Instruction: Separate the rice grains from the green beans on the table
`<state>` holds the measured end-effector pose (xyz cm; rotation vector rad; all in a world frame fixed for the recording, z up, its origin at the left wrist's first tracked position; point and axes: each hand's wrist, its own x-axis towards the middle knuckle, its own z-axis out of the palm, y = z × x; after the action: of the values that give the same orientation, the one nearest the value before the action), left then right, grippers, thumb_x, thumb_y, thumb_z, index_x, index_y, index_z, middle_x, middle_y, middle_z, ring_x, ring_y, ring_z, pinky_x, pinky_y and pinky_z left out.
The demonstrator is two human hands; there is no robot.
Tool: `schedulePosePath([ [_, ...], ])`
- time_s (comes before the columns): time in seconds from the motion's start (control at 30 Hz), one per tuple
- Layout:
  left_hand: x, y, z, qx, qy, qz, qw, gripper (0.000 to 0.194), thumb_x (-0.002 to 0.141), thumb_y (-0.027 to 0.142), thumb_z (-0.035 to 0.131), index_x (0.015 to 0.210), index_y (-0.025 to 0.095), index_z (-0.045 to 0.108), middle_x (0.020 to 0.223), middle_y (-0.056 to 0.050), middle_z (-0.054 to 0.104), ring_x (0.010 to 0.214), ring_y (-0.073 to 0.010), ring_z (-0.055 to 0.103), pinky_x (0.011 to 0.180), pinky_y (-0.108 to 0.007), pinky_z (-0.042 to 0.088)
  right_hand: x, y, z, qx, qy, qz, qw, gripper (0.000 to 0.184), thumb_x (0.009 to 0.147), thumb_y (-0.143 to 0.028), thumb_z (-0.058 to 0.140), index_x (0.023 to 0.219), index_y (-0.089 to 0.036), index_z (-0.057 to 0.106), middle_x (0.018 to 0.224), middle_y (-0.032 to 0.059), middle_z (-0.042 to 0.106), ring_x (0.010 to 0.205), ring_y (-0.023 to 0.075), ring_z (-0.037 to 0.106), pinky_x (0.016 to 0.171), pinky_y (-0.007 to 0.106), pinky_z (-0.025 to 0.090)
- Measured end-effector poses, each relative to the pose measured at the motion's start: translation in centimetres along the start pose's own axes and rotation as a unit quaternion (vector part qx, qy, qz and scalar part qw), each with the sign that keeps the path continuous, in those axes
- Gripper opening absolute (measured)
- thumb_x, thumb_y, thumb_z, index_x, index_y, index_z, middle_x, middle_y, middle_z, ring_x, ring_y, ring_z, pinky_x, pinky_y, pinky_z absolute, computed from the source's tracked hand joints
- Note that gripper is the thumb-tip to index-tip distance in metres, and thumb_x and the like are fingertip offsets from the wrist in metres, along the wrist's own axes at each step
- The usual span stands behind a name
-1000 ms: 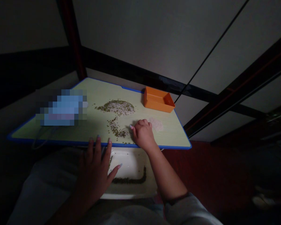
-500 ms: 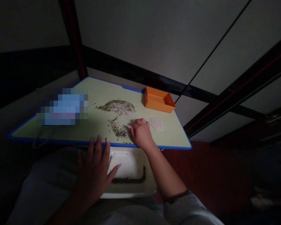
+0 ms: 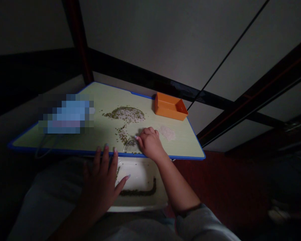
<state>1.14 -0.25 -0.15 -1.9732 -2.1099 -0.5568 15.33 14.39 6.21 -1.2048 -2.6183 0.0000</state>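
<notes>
We see both hands well apart from each other at the near edge of the pale, blue-rimmed tabletop (image 3: 187, 145). Our right hand (image 3: 151, 142) rests over the board with its fingers curled and its thumb pointing left, just beside a clear curved object (image 3: 125, 146); the hand hides much of that spot, so we cannot tell whether the fingers are clamped on it. A scattered patch (image 3: 121, 132) of green and pale grains lies immediately left of the right hand, partly seen through the clear object. Farther back, beyond the hand and to its left, spreads the larger mixed heap (image 3: 126, 113) of green and pale grains. Just past the knuckles on the right sits the pale pile (image 3: 167, 133), and behind it, near the far right corner, stands an orange box (image 3: 167, 112). Our left hand (image 3: 101, 175) is spread flat and grips nothing, its fingertips near the blue edge, to the left of the grains. Its thumb reaches over a white tray (image 3: 137, 208) below the board, where green grains (image 3: 137, 193) line the near side and part of the right. A blurred blue item (image 3: 69, 115) lies at the left of the tabletop.
</notes>
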Motion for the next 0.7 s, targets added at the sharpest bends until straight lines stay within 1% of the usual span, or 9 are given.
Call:
schedulePosePath([
  [0.17,0.03,-0.05,0.01,-0.005,0.008,0.007,1.0,0.074,0.087,0.045,0.042,0.149,0.008,0.022,0.158,-0.026,0.018,0.147,-0.0425,0.011,0.11,-0.069,0.019,-0.22,0.1,-0.02,0.013,-0.004,-0.006,1.0,0.032,0.1,-0.034,0.041,0.09,-0.017,0.067,0.099,0.0094,0.061,0.101,0.0226,0.045,0.084,0.037,0.03],
  [0.33,0.12,-0.03,0.12,-0.002,0.014,0.006,1.0,0.074,0.087,0.043,0.043,0.149,0.008,0.023,0.157,-0.026,0.02,0.147,-0.0421,0.011,0.11,-0.069,0.019,-0.29,0.22,-0.21,0.037,-0.008,-0.012,0.999,0.032,0.1,-0.033,0.041,0.089,-0.016,0.066,0.098,0.008,0.062,0.101,0.0212,0.046,0.085,0.036,0.028],
  [0.7,0.08,0.02,-0.15,-0.001,0.002,0.008,1.0,0.073,0.087,0.043,0.044,0.147,0.007,0.027,0.157,-0.027,0.019,0.146,-0.0434,0.012,0.109,-0.069,0.019,-0.64,0.51,-0.41,0.056,0.012,-0.024,0.998,0.031,0.1,-0.032,0.043,0.084,-0.016,0.065,0.097,0.0068,0.062,0.1,0.0201,0.046,0.085,0.036,0.026],
])
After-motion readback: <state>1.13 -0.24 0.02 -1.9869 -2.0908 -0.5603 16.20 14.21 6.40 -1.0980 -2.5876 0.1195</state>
